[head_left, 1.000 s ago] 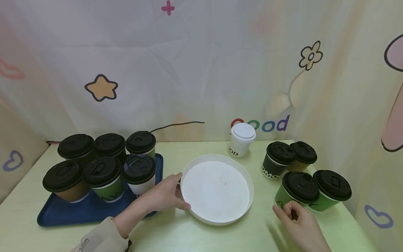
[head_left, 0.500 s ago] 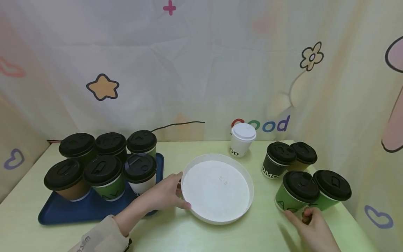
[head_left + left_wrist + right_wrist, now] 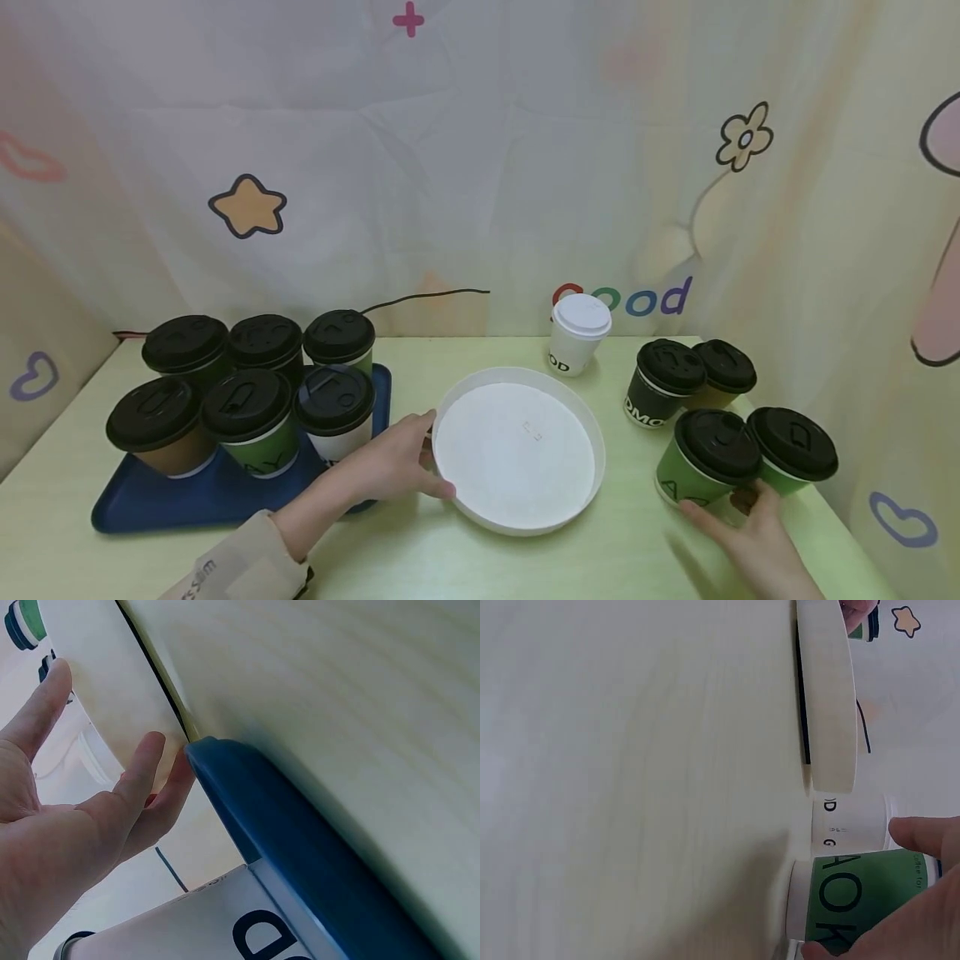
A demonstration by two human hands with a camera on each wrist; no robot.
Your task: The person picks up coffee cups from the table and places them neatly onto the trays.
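Note:
A round white tray with a low rim lies mid-table. My left hand rests on its left side, thumb and fingers spread along the outer wall; the left wrist view shows those fingers fairly straight against the wall. At the right, a green paper cup with a black lid stands upright. My right hand is at its lower front: the thumb lies before the cup and the fingers reach between it and a second green cup. Their tips are partly hidden, and firm contact cannot be made out.
A blue tray at the left bears several black-lidded cups. Behind the green pair stand a black cup and a brown cup. A small white cup stands at the back, before a printed curtain.
My right hand has moved to the right along the front of the green cup, and its fingers have entered the gap between the two green cups. The left hand stays at the round tray.

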